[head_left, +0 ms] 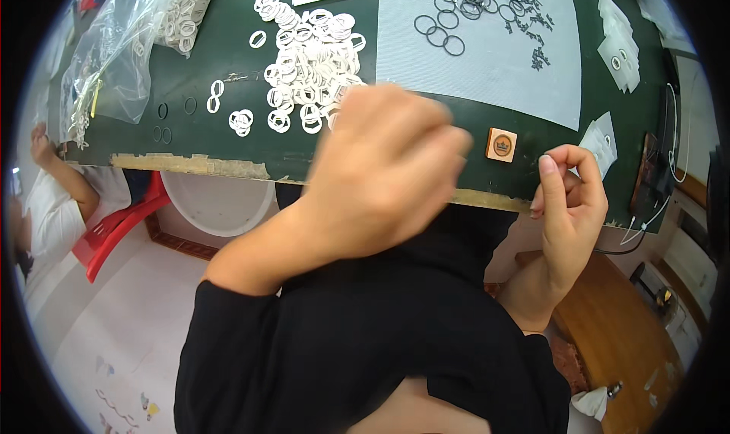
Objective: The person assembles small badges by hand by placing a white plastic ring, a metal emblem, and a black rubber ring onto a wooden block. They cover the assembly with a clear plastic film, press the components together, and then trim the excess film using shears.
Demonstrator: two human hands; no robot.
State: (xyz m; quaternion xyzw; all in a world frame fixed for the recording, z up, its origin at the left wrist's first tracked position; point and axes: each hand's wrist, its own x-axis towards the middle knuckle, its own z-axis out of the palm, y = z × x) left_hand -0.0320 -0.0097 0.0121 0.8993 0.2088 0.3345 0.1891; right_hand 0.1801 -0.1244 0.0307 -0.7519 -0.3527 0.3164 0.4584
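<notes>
My left hand [388,168] is blurred by motion over the table's near edge, its fingers curled in; whatever it may hold is hidden. My right hand [570,202] is at the edge further right, thumb and fingers bent together, and I cannot make out anything between them. Between the two hands lies a small square wooden block [502,145] with a dark round crown mark on top. Beyond my left hand spreads a heap of white oval-slotted round pieces [312,57], partly covered by that hand.
A grey mat [456,76] carries black rings [454,44] and tiny black parts [540,57]. Clear plastic bags [114,61] lie at left, small white packets [617,46] at right. Several thin rings [190,105] rest nearer. Another person's arm [65,175] shows at far left beside a red chair [125,225].
</notes>
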